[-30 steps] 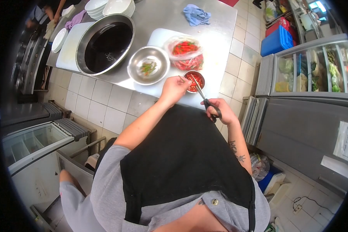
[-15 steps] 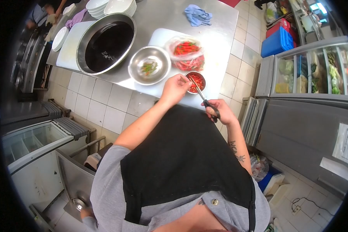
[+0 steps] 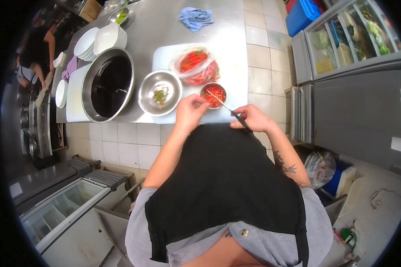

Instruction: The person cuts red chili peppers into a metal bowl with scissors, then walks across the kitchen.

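Observation:
My left hand (image 3: 190, 112) pinches a red chili (image 3: 210, 101) at the near left rim of a small metal cup. Chopped red chili (image 3: 216, 103) lies inside the cup (image 3: 226, 94). From the right, my right hand (image 3: 253, 119) grips scissors (image 3: 239, 118) by their black handles. Their blades reach over the cup, close to the left fingertips. Behind the cup, a clear plastic bag (image 3: 200, 75) of whole red chilies rests on a white cutting board (image 3: 161, 53). To the left, a metal bowl (image 3: 143, 95) holds green stem pieces (image 3: 160, 95).
A large metal basin (image 3: 85, 95) of dark liquid stands farther left, with stacked white bowls (image 3: 110, 36) behind it. A blue cloth (image 3: 195, 18) lies at the back of the steel table (image 3: 156, 22). Another person (image 3: 39, 51) is at the far left, and a glass-topped fridge (image 3: 352, 40) is on the right.
The camera view has turned, so the table appears shifted left. The scissor blades look closer together now. Both hands remain at the cup, and a red chili shows more plainly at my left fingertips.

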### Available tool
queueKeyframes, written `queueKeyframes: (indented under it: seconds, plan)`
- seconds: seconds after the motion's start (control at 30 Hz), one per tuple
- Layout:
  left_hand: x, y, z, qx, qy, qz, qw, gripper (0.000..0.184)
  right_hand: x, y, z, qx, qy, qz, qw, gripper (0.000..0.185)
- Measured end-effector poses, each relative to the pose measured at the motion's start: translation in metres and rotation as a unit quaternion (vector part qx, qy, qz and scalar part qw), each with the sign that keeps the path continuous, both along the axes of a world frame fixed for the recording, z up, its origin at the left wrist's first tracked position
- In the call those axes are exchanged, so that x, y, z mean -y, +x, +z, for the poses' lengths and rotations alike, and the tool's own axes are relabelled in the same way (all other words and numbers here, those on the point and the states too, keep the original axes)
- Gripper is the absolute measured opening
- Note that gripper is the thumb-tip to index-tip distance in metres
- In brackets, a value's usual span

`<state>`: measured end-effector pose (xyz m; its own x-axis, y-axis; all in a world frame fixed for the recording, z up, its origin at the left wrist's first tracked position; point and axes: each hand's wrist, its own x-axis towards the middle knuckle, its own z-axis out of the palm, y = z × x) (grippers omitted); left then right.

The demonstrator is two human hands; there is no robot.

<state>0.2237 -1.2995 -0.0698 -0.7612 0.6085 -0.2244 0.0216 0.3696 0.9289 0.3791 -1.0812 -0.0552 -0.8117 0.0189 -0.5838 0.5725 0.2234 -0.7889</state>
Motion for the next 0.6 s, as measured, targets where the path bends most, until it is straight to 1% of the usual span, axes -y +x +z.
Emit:
queueKeyframes:
  seconds: [0.07, 0.17, 0.27, 0.37, 0.57, 0.6]
  plan:
    - [-0.001, 0.001, -0.002, -0.021, -0.014, 0.002, 1.000, 0.016, 0.001, -0.001, 0.004, -0.005, 0.022, 0.007, 1.000, 0.073]
    - [-0.003, 0.002, -0.001, 0.000, 0.005, -0.006, 1.000, 0.014, 0.005, -0.002, 0.013, -0.006, 0.040, 0.004, 0.999, 0.075]
    - [-0.006, 0.003, 0.003, 0.049, 0.017, -0.004, 0.999, 0.014, 0.007, -0.003, 0.018, -0.023, 0.087, 0.010, 0.996, 0.077]
    - [-0.007, 0.002, 0.007, 0.073, 0.022, -0.003, 0.997, 0.017, 0.007, -0.002, 0.015, -0.026, 0.081, -0.001, 0.996, 0.079]
    - [-0.008, 0.004, 0.008, -0.065, -0.054, -0.029, 0.996, 0.022, 0.006, -0.003, 0.015, -0.030, 0.060, -0.005, 0.998, 0.077]
    - [-0.009, 0.005, 0.008, -0.068, -0.054, -0.029, 0.996, 0.021, 0.006, -0.004, 0.016, -0.033, 0.062, -0.001, 0.998, 0.074]
